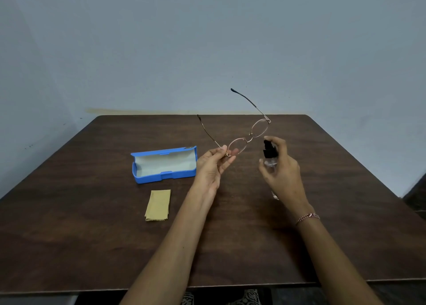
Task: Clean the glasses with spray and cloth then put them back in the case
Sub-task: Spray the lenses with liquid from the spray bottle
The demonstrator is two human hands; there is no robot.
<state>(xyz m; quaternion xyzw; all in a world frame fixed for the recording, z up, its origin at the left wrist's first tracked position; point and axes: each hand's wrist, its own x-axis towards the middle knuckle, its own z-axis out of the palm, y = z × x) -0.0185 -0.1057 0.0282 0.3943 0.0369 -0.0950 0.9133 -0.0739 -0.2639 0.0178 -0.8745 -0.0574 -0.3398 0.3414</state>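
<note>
Two stages are not yet done: wiping and stowing. On the near part of the dark wood-grain table, the cloth, a tan folded rectangle with a zigzag hem, lies flat. Further in, the case, blue moulded plastic with pale lining, lies open and empty. To its right, the left hand pinches the glasses at one hinge corner, raised above the table, temples unfolded: thin metal wire, round lenses, dark temple tips. The right hand is wrapped round the spray bottle, clear body, black pump head, forefinger on top, nozzle just beside the lenses. Judgement: spraying is in hand; whether fluid has landed cannot be told. Behind stands a plain painted wall.
</note>
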